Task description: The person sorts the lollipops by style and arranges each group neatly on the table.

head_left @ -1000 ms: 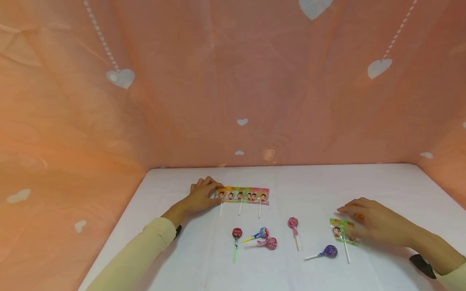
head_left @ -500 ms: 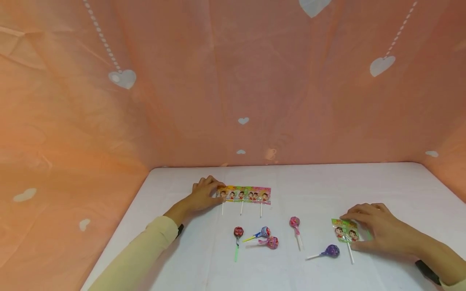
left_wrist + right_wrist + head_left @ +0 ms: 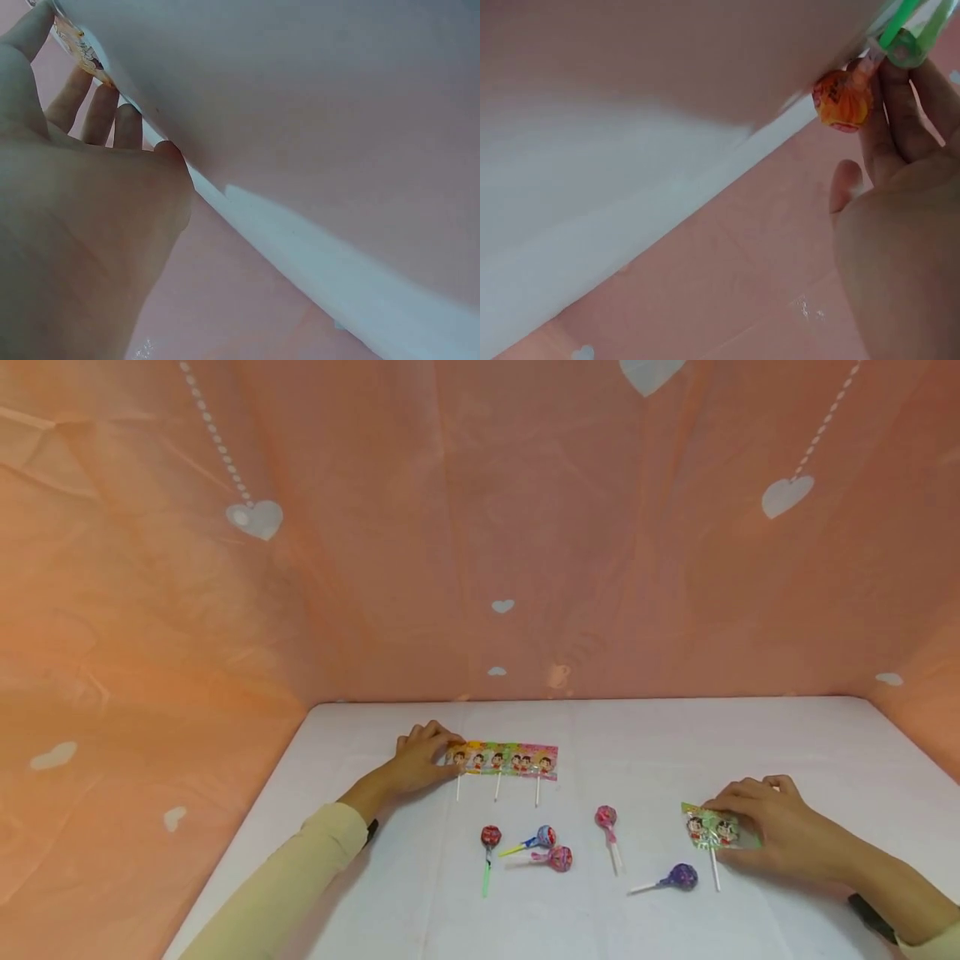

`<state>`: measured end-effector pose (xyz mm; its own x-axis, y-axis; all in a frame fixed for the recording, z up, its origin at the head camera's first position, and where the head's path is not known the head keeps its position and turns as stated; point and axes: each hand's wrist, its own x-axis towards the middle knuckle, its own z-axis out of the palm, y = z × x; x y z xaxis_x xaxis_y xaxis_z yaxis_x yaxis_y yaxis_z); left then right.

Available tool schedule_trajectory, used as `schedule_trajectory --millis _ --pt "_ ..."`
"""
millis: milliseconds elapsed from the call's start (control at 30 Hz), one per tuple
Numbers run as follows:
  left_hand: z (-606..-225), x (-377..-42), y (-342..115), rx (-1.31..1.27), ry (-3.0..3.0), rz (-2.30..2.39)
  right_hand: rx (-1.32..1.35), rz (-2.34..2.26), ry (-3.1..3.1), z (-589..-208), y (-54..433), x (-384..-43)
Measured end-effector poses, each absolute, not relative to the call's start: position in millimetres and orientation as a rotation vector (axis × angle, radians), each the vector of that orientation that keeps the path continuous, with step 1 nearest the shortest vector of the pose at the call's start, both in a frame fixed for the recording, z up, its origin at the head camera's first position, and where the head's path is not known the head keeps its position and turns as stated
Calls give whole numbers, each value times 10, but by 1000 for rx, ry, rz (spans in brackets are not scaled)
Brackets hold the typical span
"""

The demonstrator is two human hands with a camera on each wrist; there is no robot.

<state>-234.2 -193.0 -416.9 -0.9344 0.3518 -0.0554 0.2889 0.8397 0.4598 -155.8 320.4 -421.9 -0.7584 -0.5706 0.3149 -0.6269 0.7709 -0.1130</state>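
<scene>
In the head view my left hand (image 3: 422, 763) holds the left end of a row of flat-wrapped lollipops at the back left. The row runs from a yellow-orange wrapper (image 3: 474, 758) through a green one (image 3: 498, 760) to a pink one (image 3: 542, 762), white sticks facing front. My right hand (image 3: 783, 828) grips a green flat-wrapped lollipop (image 3: 708, 828) between thumb and fingers; its right part is hidden by the hand. An orange-wrapped round lollipop (image 3: 843, 103) shows beside the right fingers in the right wrist view. The left wrist view shows left fingertips at an orange wrapper (image 3: 90, 60).
Round lollipops lie in the middle: a dark red one (image 3: 491, 836), a blue one (image 3: 546, 836), a pink-red one (image 3: 559, 859) and a pink one (image 3: 606, 817). A purple lollipop (image 3: 683, 877) lies left of my right hand. An orange curtain (image 3: 480, 568) backs the white table (image 3: 360, 893).
My right hand has closed round the green flat lollipop, which has shifted slightly toward the back and tilted. My left hand and the row of lollipops stay in place.
</scene>
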Motion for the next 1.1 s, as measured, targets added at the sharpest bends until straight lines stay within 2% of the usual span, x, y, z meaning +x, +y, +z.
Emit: schedule_trajectory --millis 300,533,1100 --pt "-4172 -2315 -1933 496 2887 689 959 354 -2609 -4207 3222 -1587" --pt "-4143 -2328 -1940 535 2882 700 877 490 -2662 -4131 3232 -1589" --pt "-4154 -2340 -1925 518 2883 726 871 477 -2618 -4096 3006 -1619"
